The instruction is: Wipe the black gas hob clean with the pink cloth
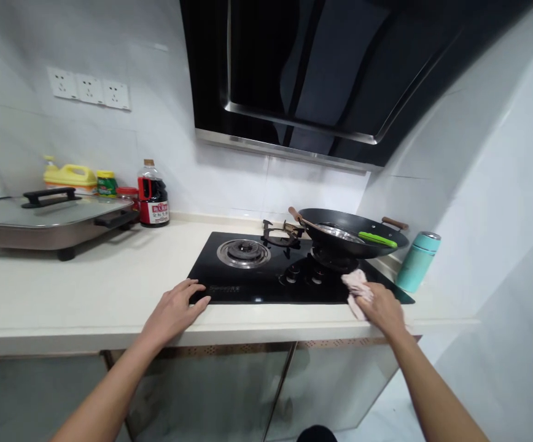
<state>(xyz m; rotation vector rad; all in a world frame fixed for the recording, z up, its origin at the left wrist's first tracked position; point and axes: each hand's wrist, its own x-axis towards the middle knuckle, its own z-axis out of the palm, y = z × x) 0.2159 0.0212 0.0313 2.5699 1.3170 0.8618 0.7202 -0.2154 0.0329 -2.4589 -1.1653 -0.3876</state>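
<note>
Head view: right hand (385, 308), its grip closed around a crumpled pale cloth (357, 287) at the front right of the black cooktop (252, 283); left hand (171, 313), its grip slack, fingers parted, holding nothing, at the front left corner.

From my end I count 1 left hand (172, 312), 1 right hand (383, 309), 1 cloth (357, 287), 1 hob (266, 283), 1 wok (361, 221), 2 knobs (317, 277); far left, 3 sockets (89, 89).
</note>
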